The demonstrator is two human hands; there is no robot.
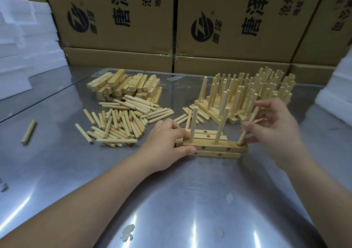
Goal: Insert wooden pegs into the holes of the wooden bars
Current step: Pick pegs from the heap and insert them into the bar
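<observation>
Step in hand: seating the third peg of this bar. The right hand (pixel 274 125) is pinching a wooden peg (pixel 249 125) between thumb and fingers. The peg is leaning toward 1 o'clock, with its lower tip sitting at the hole on the 3 o'clock end of the working bar (pixel 215 145). The left hand (pixel 167 139) is gripping the 9 o'clock end of the bar cluster, thumb on the near face and fingers curling over the top, bracing it on the worktop (pixel 190 200).

Next move, as I'm judging it: the peg is needing to be tipped upright over the hole and pushed straight down while the left hand is steadying the bar. Going in tilted, it is likely binding.

Counts:
- Standing pegs (pixel 194 123) in the working bar: two, plus the one going in.
- Bars under the hands: four, I think (the left hand is hiding their ends).
- Stray peg (pixel 28 131): one, lying alone at 9 o'clock, well apart.
- Loose peg pile (pixel 122 121): dozens, too many to count, at 10 o'clock of the working bar.
- Bare bar stack (pixel 123 85): too jumbled to count, sitting behind that pile at 11 o'clock.
- Finished pegged bars (pixel 247 95): a dense cluster at 1 o'clock, not countable.
- Cardboard boxes (pixel 118 18): several, lining the 12 o'clock edge.
- White foam blocks (pixel 19 38): stacked at 10 o'clock.
</observation>
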